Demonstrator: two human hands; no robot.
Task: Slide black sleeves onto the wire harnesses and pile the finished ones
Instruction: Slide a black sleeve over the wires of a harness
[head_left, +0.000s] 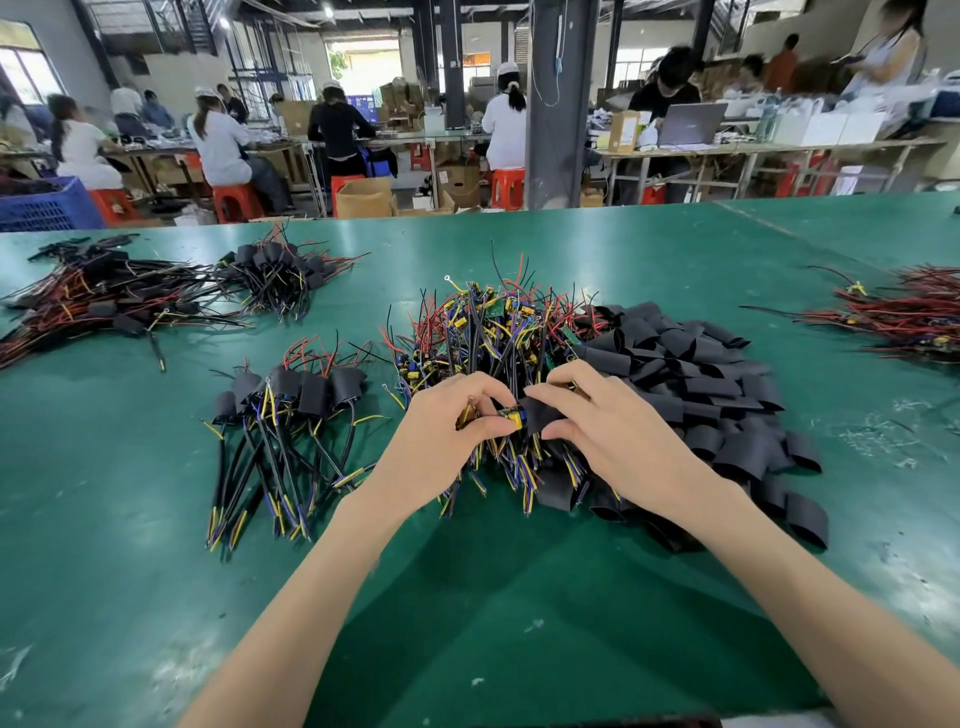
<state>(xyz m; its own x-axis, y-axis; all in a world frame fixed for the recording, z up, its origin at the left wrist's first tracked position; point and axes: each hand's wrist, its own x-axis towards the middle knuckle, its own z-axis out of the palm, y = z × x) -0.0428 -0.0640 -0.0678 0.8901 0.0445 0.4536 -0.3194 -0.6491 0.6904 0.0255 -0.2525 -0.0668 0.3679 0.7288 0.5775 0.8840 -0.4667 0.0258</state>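
Head view, near centre: left grip (441, 431) pinched on a harness (511, 417) by its yellow-capped board end; right grip (613, 431) pinched on a black sleeve (540, 415), mouth meeting that end. Long axes roughly in line, left to right; sleeve just right of harness. Behind, unsleeved heap (493, 332); loose sleeves (727, 405) right; finished pile (291, 410) near left on tabletop (467, 597). Likely next: sleeve leftward.

Bright, even light fills the hall from ceiling lamps (328, 10) and a far doorway (363, 65) blown out white. The green table (104, 571) carries soft glare near its far edge and a faint shadow between the forearms (311, 571). The wide lens bows the table's edge, and the people (223, 140) behind look blurred, perhaps by motion.
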